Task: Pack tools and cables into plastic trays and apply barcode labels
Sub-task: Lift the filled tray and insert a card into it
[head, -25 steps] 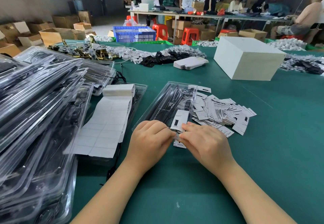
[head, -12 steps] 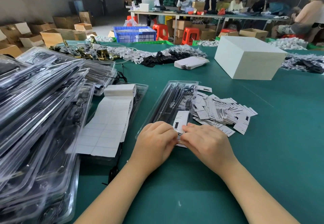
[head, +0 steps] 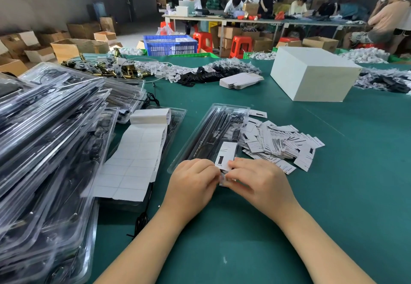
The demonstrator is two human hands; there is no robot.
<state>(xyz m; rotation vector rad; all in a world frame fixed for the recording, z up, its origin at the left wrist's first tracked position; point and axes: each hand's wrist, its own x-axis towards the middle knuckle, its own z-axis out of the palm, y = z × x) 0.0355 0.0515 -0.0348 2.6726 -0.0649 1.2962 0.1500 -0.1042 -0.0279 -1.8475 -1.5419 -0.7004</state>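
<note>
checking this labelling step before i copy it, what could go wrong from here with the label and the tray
1. Both hands, left hand and right hand, pinch one small label at the near end of the clear tray; a slip in either grip could crease it or stick it crooked.
2. The loose label pile touches the tray's right side, so a sweep of the right hand may scatter it.

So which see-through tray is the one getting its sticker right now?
Start at the big white box on the green table and come toward the person's hands. The tray lies alone, flat, just beyond the left hand and right hand. Unlike the heaped trays at the left, it has a white card on it.
</note>
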